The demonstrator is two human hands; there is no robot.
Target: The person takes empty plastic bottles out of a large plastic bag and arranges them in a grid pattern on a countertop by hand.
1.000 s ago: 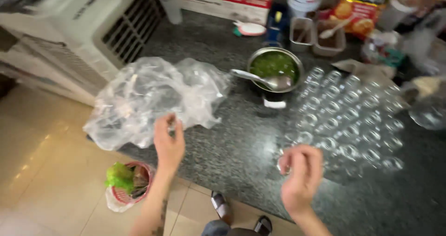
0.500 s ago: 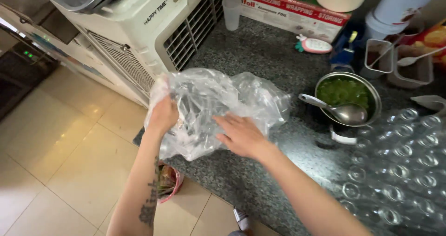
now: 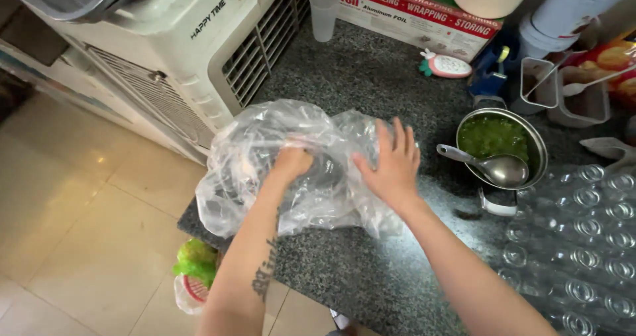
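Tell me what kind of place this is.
Likely a home kitchen: a dark granite counter holds a pot of green sauce with a ladle, a box of foil wrap, and rows of small clear cups.

Long red-and-white foil box (image 3: 411,11) at back edge of tabletop (image 3: 358,270), lying flat, containers stacked on top. Orange-yellow snack packet (image 3: 613,61) at far right, partly cut off. Dark printed label (image 3: 211,17) on white appliance (image 3: 165,51) at left. No screens visible.
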